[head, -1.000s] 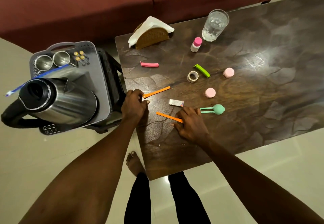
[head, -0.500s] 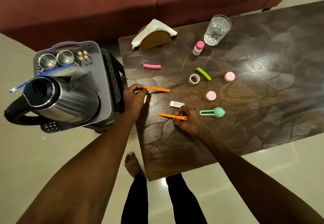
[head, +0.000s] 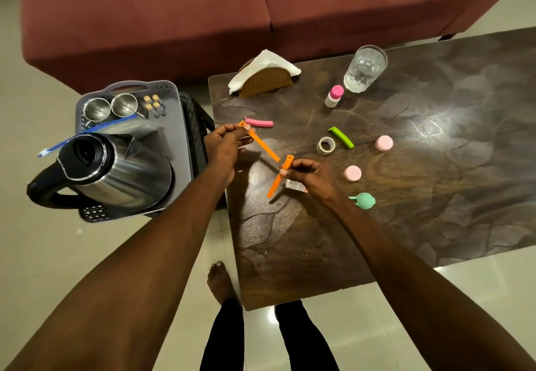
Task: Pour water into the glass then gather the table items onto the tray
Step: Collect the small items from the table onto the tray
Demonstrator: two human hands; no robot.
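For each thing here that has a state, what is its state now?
glass: upright, holds water
kettle: on tray, lid off
left hand: pinches an orange clip
right hand: pinches another orange clip
small bottle: upright, capped
green clip: lies on table

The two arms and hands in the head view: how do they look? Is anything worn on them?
Both arms are bare from the frame edge to the fingers: no sleeves, gloves, watch or bracelets show. No rings are visible on the left hand or the right hand. Below, the person wears black trousers, and one bare foot stands on the floor.
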